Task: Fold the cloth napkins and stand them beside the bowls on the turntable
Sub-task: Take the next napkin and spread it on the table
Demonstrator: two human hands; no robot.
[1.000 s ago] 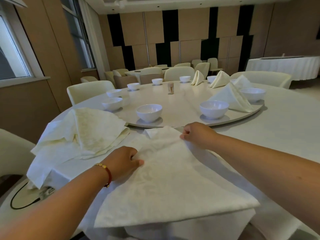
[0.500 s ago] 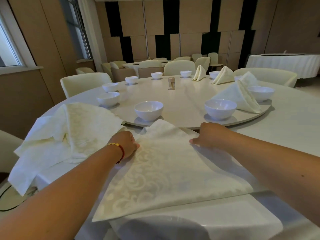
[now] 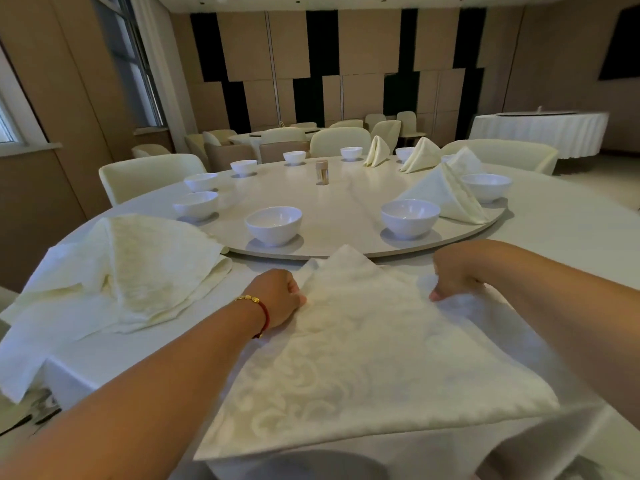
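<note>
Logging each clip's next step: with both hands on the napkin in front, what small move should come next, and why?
Probably bring the two held edges inward toward the middle to narrow the fold. The napkin lies flat as a triangle on the table, apex toward the turntable; the left hand and right hand each grip a sloping edge near the apex, and it cannot stand while flat.

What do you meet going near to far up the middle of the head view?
napkin being folded → near edge of the turntable → nearest white bowl → toothpick holder → far bowl → chair
</note>
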